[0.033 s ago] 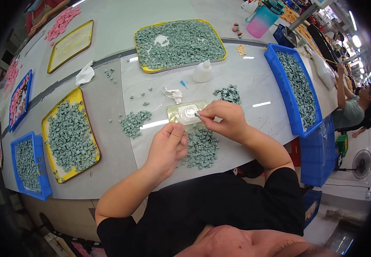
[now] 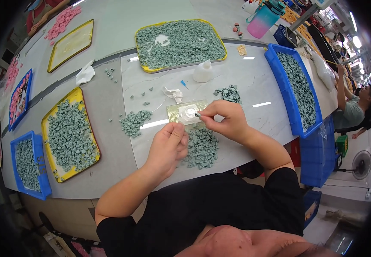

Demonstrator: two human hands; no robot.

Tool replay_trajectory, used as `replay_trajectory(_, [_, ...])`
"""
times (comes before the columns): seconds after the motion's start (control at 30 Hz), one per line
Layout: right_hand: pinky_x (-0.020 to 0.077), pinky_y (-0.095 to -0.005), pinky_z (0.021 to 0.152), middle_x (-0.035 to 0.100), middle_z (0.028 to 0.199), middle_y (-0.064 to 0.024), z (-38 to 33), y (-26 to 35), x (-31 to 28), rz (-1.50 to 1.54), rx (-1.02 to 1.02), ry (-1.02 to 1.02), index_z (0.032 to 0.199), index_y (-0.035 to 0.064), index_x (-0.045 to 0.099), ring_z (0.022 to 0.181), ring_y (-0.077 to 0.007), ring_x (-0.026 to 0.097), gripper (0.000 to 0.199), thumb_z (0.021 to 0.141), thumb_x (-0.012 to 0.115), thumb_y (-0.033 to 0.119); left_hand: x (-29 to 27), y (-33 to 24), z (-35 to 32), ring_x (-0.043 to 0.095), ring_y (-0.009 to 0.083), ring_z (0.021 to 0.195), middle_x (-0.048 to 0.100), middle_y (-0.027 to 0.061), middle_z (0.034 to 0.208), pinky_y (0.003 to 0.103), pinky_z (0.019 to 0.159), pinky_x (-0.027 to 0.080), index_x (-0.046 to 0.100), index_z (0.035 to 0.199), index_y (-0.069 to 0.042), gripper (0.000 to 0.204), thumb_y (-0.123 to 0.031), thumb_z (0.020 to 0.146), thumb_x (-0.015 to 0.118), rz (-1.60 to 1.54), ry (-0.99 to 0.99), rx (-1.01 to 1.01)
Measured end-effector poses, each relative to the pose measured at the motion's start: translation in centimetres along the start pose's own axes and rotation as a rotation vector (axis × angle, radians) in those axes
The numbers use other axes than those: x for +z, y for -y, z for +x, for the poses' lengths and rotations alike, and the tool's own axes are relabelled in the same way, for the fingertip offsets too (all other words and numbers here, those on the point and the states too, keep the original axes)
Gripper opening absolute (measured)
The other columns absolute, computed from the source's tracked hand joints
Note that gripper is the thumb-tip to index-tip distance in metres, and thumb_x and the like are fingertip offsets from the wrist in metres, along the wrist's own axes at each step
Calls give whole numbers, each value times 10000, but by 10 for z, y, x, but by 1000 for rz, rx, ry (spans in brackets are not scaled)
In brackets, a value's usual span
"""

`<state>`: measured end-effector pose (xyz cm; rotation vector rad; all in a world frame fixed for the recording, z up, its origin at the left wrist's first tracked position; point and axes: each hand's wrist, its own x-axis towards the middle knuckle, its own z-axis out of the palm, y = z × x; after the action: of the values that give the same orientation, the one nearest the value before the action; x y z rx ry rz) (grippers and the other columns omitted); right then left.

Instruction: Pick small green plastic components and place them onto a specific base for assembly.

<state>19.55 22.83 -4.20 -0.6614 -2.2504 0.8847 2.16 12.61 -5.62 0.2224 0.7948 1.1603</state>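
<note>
The small green piece (image 2: pixel 198 115) sits at the fingertips of the person's right hand (image 2: pixel 228 121), pinched between thumb and forefinger, just above and to the right of the curled left hand (image 2: pixel 166 144). It is held at the right edge of a round white disc (image 2: pixel 189 112), which lies on a flat, yellowish rectangular plate (image 2: pixel 173 113) on the worktop (image 2: pixel 262 120). The piece's uncovered end points left toward the disc; the piece is too small and too covered by the fingers for its long axis to be told. The plate's long axis runs left to right across the front of the person, its right end slightly farther away and partly behind the right hand. The left hand has its thumb drawn against the bent forefinger near the plate's lower left corner; whether anything is gripped there I cannot tell. Below the plate, between the two hands, spreads a heap of green pieces (image 2: pixel 202 150). A smaller pile (image 2: pixel 136 123) lies to the left of the plate and another (image 2: pixel 228 94) beyond the right hand. Past the plate are a crumpled white tissue (image 2: pixel 173 94), a blue tip (image 2: pixel 184 84) and an upright white bottle (image 2: pixel 202 73).
</note>
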Motion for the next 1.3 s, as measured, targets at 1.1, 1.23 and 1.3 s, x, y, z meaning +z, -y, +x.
replay_trajectory(1.1, [462, -294, 539, 611, 801, -98, 5, 8, 14, -86, -553, -11, 881, -16, 624, 654, -213, 588, 240, 652, 694, -23, 2, -4, -6, 317, 42, 520, 479, 19, 724, 179, 424, 241, 468, 844, -47, 158, -182, 922, 490, 8, 74, -1])
replay_trajectory(1.23, [477, -285, 555, 622, 786, -95, 1, 5, 19, 31, -395, -21, 874, -4, 633, 662, -204, 603, 220, 662, 692, -23, 2, -3, -6, 328, 38, 516, 492, 18, 726, 184, 428, 249, 482, 849, -40, 132, -153, 915, 499, 170, 35, 98])
replay_trajectory(1.3, [492, -271, 575, 636, 790, -87, -1, 8, 19, 84, -250, -41, 865, 11, 646, 676, -196, 617, 206, 667, 698, -14, 2, -2, -6, 335, 37, 516, 495, 17, 728, 186, 429, 253, 488, 855, -37, 127, -149, 914, 501, 218, -1, 135])
